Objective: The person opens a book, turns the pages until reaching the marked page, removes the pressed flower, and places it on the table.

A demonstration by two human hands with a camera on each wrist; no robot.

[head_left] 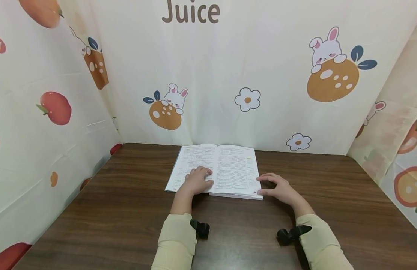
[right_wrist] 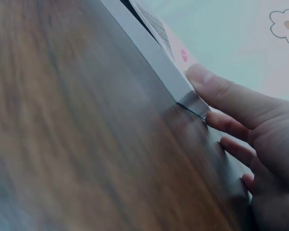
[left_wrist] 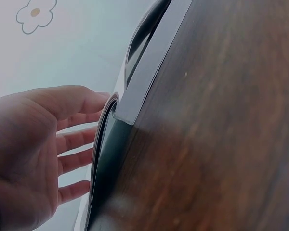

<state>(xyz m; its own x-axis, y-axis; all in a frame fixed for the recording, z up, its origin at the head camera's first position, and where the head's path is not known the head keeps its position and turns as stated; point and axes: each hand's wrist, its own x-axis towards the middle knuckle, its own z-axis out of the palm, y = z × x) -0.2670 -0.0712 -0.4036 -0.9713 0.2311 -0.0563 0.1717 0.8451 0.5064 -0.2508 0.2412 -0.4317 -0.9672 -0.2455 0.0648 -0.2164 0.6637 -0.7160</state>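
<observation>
An open book (head_left: 232, 168) with printed white pages lies on the brown wooden table. On its left page, near the middle fold, rests my left hand (head_left: 197, 182), fingers spread and fairly straight. The left wrist view shows those fingers (left_wrist: 77, 142) against the curved page, above the book's dark cover. My right hand (head_left: 277, 188) is at the lower right corner of the book. In the right wrist view its thumb (right_wrist: 221, 89) lies on the page corner while the index finger touches the side of the thick page block (right_wrist: 149, 55), holding that corner between them.
The table (head_left: 110, 210) extends to both sides of the book and in front of it. A printed curtain (head_left: 211, 75) hangs behind the table's far edge and at both sides. A black wrist camera (head_left: 202, 229) sits on the left sleeve, another (head_left: 286, 237) on the right.
</observation>
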